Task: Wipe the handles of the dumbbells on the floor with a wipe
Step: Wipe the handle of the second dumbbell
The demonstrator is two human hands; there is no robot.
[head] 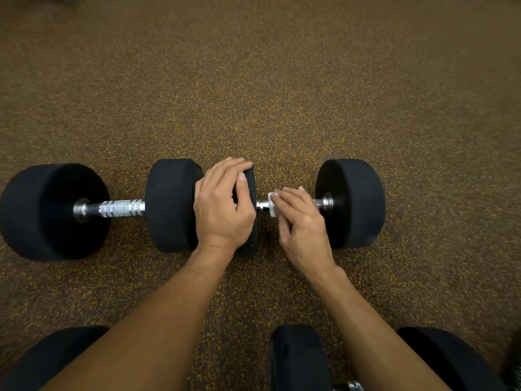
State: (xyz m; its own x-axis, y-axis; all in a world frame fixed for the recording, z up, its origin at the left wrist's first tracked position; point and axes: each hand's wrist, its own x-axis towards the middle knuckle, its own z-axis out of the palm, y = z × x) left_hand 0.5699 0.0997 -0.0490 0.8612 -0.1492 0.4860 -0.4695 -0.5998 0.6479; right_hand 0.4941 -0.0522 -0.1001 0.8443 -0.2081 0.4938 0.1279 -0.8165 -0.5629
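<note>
on a speckled floor [253, 94], the left dumbbell [53, 213] lies untouched, chrome handle bare. just beside it lies the right dumbbell [352, 203]. the left hand [222, 207] grips its left head, fingers curled over the top. the right hand [301, 227] clasps a white wipe [272, 206] against its handle, hiding most of the bar. lower dumbbells [298, 359] are cut off by the bottom edge.

Two whole dumbbells lie in a row across the middle of the floor [282, 80]: a left dumbbell [112, 209] and a right dumbbell [355, 204]. Together they have four round black ends. At the near edge of the floor three more black ends show: a left end [42, 359], a middle end [298, 359] and a right end [465, 362]. There is one white wipe [273, 206]. There are two hands: a left hand [222, 204] and a right hand [301, 218].
</note>
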